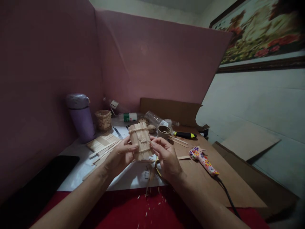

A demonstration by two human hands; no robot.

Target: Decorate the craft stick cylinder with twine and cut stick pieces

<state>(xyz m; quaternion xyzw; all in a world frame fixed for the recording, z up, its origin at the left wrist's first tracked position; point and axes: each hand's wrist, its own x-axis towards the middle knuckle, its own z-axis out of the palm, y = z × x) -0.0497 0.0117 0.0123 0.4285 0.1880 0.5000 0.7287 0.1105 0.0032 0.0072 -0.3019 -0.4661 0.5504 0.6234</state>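
A small holder of upright wooden sticks (140, 140), with twine bands near its top and bottom and a petal-like wooden shape on its front, is held up above the table. My left hand (122, 154) grips its left side, thumb across the front. At its right side is my right hand (165, 156), thumb and forefinger pinched together by the lower edge; whether a tiny piece lies between them is too small to tell. Flat wooden sticks (105, 144) lie to the left on white paper. Partly hidden behind my right hand are yellow-handled scissors (157, 167).
A purple tumbler (82, 122) and a decorated pot (104, 120) stand at left. Behind are plastic bottles (154, 118), a round cup (164, 131) and a yellow-black cutter (185, 135). On cardboard at right lies a flowered glue gun (204, 160) with its cord. Wood scraps litter the red cloth (133, 210).
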